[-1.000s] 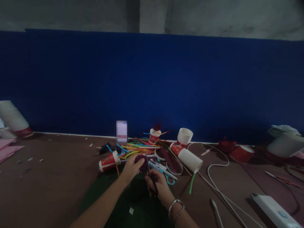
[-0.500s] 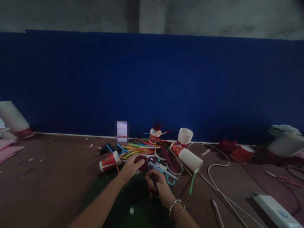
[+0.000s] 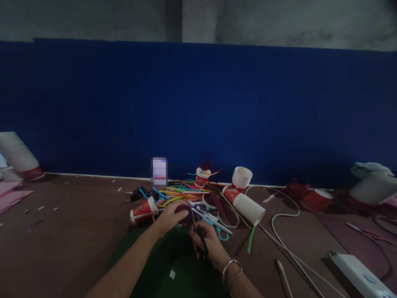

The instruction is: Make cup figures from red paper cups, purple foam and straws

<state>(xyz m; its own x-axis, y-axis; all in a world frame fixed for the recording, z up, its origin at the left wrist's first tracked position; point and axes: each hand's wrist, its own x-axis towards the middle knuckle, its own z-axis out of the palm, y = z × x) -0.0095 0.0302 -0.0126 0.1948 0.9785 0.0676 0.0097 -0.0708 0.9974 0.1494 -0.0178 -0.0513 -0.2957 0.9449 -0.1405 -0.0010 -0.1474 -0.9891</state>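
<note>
Between the thumb and fingers of my left hand (image 3: 167, 218) is a dark red, rounded piece (image 3: 183, 215); its material is hard to make out. My right hand (image 3: 209, 241) grips a pair of dark-handled scissors (image 3: 201, 239) with the blades pointing up and away, right beside the red piece. Whether the blades touch it I cannot tell. Just beyond both hands lies a pile of coloured sticks (image 3: 176, 192). Pens (image 3: 217, 221) and light blue scissor handles (image 3: 223, 235) lie near my right hand. A red paper cup (image 3: 143, 211) rests on its side left of my left hand.
A small decorated paper cup (image 3: 201, 179) stands by the blue partition (image 3: 198, 103). Stacked paper cups (image 3: 248, 207) lie to its right. White cable (image 3: 285, 215) winds toward a power strip (image 3: 361, 273). Pink paper (image 3: 12, 194) lies far left; a phone-like screen (image 3: 159, 171) stands behind the pile.
The dark red piece has turned slightly in my left hand and shows a rounder face. My right hand with the scissors has barely moved.
</note>
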